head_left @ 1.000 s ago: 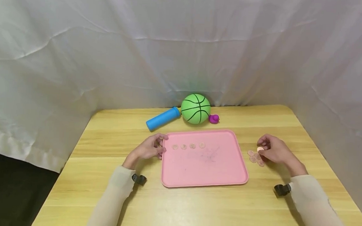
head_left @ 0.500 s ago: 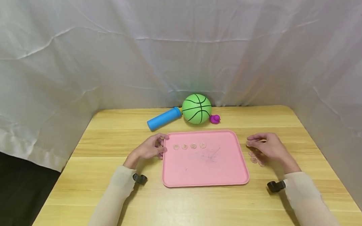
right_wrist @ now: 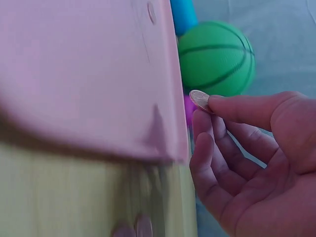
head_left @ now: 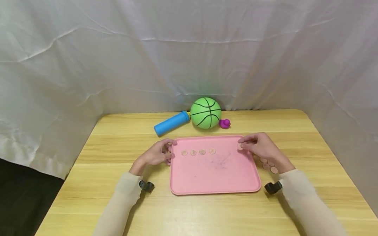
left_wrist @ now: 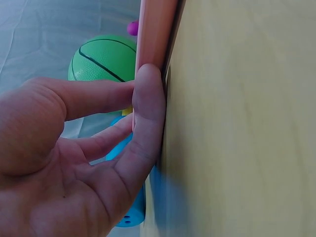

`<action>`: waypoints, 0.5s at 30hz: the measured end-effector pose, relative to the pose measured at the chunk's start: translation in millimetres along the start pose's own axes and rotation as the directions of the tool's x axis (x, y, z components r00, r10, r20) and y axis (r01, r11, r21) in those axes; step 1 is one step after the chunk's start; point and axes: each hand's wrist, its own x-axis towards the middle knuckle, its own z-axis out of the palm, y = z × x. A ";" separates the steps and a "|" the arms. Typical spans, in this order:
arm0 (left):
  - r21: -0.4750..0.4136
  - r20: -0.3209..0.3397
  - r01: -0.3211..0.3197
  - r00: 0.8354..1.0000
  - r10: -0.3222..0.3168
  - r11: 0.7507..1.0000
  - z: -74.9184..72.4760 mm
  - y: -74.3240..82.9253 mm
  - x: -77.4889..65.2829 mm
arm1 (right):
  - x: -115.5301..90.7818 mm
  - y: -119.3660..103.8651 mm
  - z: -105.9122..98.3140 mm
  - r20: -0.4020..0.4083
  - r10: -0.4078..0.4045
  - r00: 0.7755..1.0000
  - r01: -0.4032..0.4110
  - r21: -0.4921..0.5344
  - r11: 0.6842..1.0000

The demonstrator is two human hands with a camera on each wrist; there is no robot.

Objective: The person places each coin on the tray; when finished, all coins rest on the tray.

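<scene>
A pink tray (head_left: 215, 175) lies on the wooden table, with several coins (head_left: 202, 152) in a row near its back left. My left hand (head_left: 155, 154) grips the tray's left rim; in the left wrist view the thumb and a finger (left_wrist: 149, 94) meet at the rim. Between thumb and fingertips my right hand (head_left: 262, 148) pinches a coin (right_wrist: 200, 99), held over the tray's back right corner. More loose coins (head_left: 273, 170) lie on the table right of the tray, partly hidden by the right hand.
Behind the tray stand a green ball (head_left: 205, 113) with black lines, a blue cylinder (head_left: 172, 123) with a yellow end, and a small purple duck (head_left: 225, 123). A pale curtain (head_left: 191, 54) hangs at the table's back and sides.
My right hand has lifted a coin from the loose ones and moved left with it, from beside the tray to over its back right corner. The left hand stays at the rim.
</scene>
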 end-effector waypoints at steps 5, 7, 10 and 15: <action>-0.003 0.003 -0.005 1.000 0.005 1.000 2.1 -0.1 -0.7 | 12.5 -11.3 19.1 0.045 -0.017 0.999 0.016 0.024 1.000; 0.000 0.004 -0.009 1.000 0.009 1.000 3.0 -0.5 -0.8 | 16.6 -15.0 24.9 0.062 -0.014 0.998 0.013 0.024 1.000; 0.000 0.006 -0.018 1.000 0.018 1.000 4.5 0.2 -1.1 | 22.0 -20.3 30.8 0.084 -0.009 0.996 0.008 0.008 1.000; 0.007 0.008 -0.015 1.000 0.015 1.000 4.5 3.5 -2.1 | 28.6 -26.4 37.6 0.114 0.003 0.993 0.000 -0.021 1.000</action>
